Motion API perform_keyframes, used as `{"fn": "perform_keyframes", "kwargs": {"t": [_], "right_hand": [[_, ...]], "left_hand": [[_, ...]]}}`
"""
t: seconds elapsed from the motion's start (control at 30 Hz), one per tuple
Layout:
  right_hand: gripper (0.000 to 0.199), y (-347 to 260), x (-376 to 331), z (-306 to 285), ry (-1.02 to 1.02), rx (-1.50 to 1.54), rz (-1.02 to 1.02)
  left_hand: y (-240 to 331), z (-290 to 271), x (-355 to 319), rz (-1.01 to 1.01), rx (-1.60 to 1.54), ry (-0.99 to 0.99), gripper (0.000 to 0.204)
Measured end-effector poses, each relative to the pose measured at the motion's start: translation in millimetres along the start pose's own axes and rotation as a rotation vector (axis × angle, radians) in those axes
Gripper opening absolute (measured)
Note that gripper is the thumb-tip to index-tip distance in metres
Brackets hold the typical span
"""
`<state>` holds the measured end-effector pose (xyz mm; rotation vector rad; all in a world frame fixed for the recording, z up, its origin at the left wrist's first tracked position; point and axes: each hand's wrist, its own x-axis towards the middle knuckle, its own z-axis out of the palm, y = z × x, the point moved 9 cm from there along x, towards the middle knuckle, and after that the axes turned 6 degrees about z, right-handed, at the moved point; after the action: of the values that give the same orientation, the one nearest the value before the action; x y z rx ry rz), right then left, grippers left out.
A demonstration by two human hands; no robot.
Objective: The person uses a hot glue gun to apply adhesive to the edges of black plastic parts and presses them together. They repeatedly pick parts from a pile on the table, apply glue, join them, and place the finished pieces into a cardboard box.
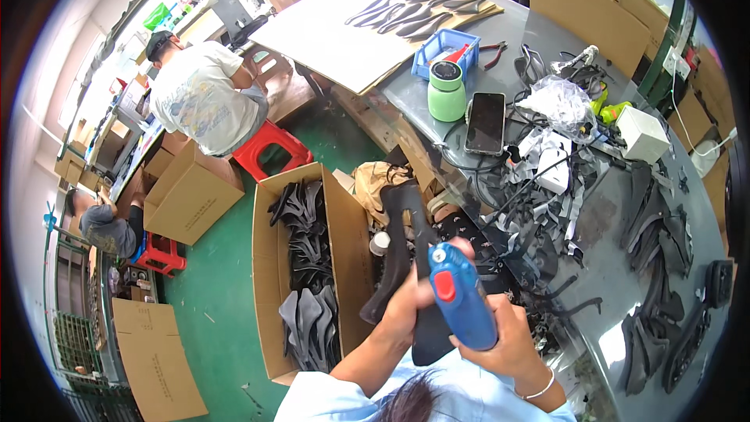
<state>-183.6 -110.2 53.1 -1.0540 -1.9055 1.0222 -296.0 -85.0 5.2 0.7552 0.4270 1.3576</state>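
My left hand [402, 311] is closed on a black bicycle saddle piece [395, 254] with a long slot down its middle. I hold it upright in front of me, above the edge of the box. Wrapped round a blue handheld power tool [469, 301] with a red button is my right hand [504, 336]. The tool overlaps the saddle's right side, and its working end is hidden. To the left, an open cardboard box [266, 297] contains many black saddle pieces [308, 320].
At right, a grey table [601, 336] bears black scraps [547, 219], a phone [485, 123], a green bottle [447, 98], a blue basket [426, 59] and a white box [642, 134]. Saddle pieces lie on a white board [312, 27]. Two people sit on red stools [273, 148] at left.
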Motion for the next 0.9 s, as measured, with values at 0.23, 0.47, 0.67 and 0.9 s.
{"fn": "perform_keyframes", "kwargs": {"t": [0.23, 0.47, 0.67, 0.9], "right_hand": [[0.055, -13, -7, 3, -0.043, -0.053, -0.065], [0.057, 12, -14, -8, 0.041, -0.277, 0.078], [0.055, 7, -13, -8, 0.003, -0.274, 0.054], [0.053, 9, -15, -9, -0.019, -0.284, 0.027]], "left_hand": [[54, -46, 12, 0.485, 0.063, 0.473, 0.028], [70, -25, 5, 0.441, 0.255, 0.266, 0.027], [72, -19, 1, 0.396, 0.353, 0.207, 0.031], [72, -16, 2, 0.257, 0.475, 0.181, 0.026]]}}
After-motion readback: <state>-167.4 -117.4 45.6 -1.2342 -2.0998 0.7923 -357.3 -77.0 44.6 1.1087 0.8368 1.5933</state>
